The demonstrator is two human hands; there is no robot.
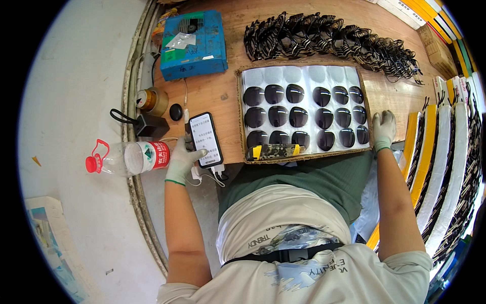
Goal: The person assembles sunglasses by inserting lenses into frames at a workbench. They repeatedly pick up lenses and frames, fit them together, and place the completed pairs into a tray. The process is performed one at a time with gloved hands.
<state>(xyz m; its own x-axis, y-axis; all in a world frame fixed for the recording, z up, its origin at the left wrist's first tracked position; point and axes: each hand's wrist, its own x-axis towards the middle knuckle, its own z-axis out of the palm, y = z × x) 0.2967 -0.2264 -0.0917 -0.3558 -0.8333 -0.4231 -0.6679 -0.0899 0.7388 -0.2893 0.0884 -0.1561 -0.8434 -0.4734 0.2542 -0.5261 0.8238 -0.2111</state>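
My left hand point(183, 161), in a pale glove with a green cuff, grips a black-edged smartphone point(206, 139) at its lower left. The thumb lies over the lit screen of text, the fingers along the left edge. My right hand point(384, 131), gloved alike, rests on the table edge just right of a shallow cardboard tray point(240, 116). Its fingers lie slightly apart with nothing in them. White lining fills the tray, with rows of dark sunglass lenses point(277, 116) on it. A yellow, black and camouflage-patterned tool point(276, 151) lies across the tray's near left edge.
A heap of dark eyeglass frames point(334, 38) spans the table's far side. Left stand a blue box point(195, 45), tape rolls point(152, 101), a black charger block point(151, 125) and a large plastic bottle point(129, 158). White cables point(210, 177) hang below the phone. Long boxes of frames point(440, 167) line the right.
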